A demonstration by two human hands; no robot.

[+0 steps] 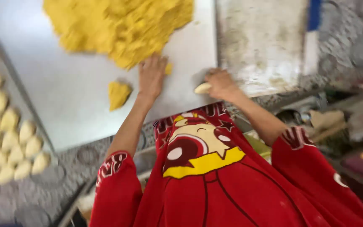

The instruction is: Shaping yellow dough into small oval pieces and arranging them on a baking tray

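My left hand [151, 77] lies flat on the white board [64, 92], fingers reaching into the edge of a big heap of crumbly yellow filling [118, 25]. A small separate lump of the yellow filling [118, 94] sits just left of that hand. My right hand [220, 84] is at the board's right edge, closed around a pale piece of dough [202, 88]. The picture is blurred by motion. My red printed shirt fills the lower middle.
A metal tray [17, 88] at the left holds several rows of pale shaped pastries [9, 143]. A stained whitish surface [261, 42] lies right of the board. Cluttered items and a brush-like thing [328, 126] sit at the right.
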